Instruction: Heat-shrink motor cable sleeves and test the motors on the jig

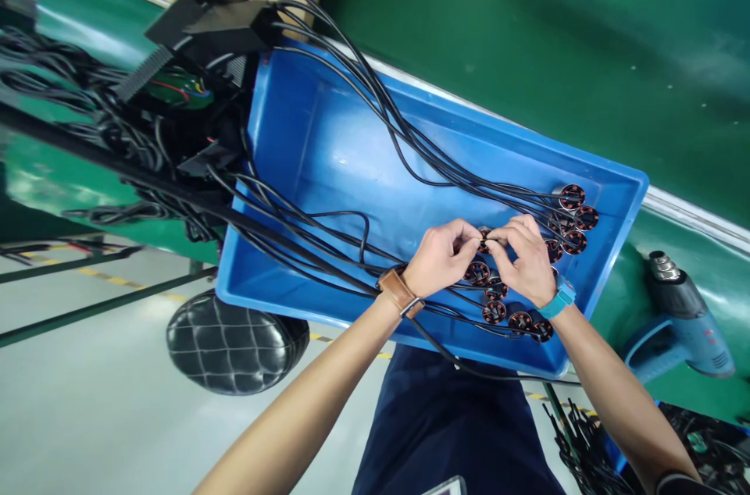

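A blue plastic tray (328,136) lies tilted across the view. Several small round motors with copper windings (571,197) sit at its right end, each on a black cable (375,105). My left hand (439,257) and my right hand (527,257) meet over the tray, fingertips pinched together on one small motor (485,239) between them. A brown strap is on my left wrist, a teal band on my right. The held motor is mostly hidden by my fingers.
The cables run up left to black electronic boxes (223,26) and a tangle of wires (76,89) on a green bench. A blue heat gun (680,315) lies at right. A black padded stool (234,347) stands below the tray.
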